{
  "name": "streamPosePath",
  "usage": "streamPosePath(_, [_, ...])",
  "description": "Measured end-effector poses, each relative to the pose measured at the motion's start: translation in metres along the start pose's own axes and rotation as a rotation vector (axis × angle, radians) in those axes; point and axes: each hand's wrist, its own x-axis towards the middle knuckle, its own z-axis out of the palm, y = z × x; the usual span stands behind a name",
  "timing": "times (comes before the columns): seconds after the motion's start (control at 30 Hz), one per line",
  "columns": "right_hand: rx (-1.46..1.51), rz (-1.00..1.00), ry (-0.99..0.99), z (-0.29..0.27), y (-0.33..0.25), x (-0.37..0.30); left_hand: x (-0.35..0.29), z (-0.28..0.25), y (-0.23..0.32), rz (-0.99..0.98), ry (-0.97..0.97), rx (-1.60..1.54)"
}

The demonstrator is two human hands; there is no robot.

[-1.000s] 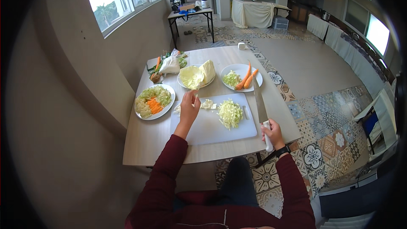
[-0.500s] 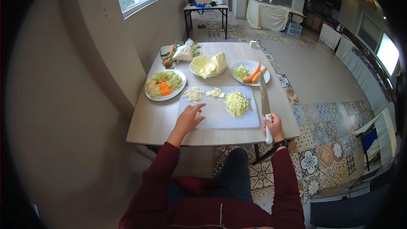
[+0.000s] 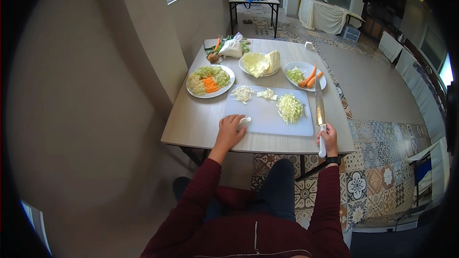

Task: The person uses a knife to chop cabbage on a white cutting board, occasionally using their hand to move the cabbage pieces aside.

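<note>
White-handled knife point(image 3: 320, 110) gripped in right hand point(image 3: 329, 138), just beyond cutting board's point(image 3: 265, 114) right edge. Left hand point(image 3: 231, 134) curled at white piece point(image 3: 245, 120), hold unclear; bare board rightward.

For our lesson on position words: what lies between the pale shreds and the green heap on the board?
In the head view, a few pale chunks lie between the pale shreds and the green heap on the board.
</note>
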Motion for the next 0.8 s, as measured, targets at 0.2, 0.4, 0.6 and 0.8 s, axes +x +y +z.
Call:
streamPosePath(0.2, [-0.008, -0.037, 0.139, 0.015, 0.005, -0.010, 0.001, -0.002, -0.003, -0.092, 0.061, 0.028])
streamPosePath(0.4, [0.099, -0.051, 0.196, 0.045, -0.009, -0.045, 0.001, -0.002, 0.000, 0.011, 0.029, 0.042])
streamPosePath(0.6, [-0.163, 0.115, 0.022, 0.099, -0.068, -0.113, 0.002, 0.005, 0.004, 0.049, 0.038, 0.066])
streamPosePath(0.8, [-0.675, -0.384, -0.106, 0.131, -0.057, -0.135, 0.014, 0.014, 0.011, 0.043, 0.036, 0.065])
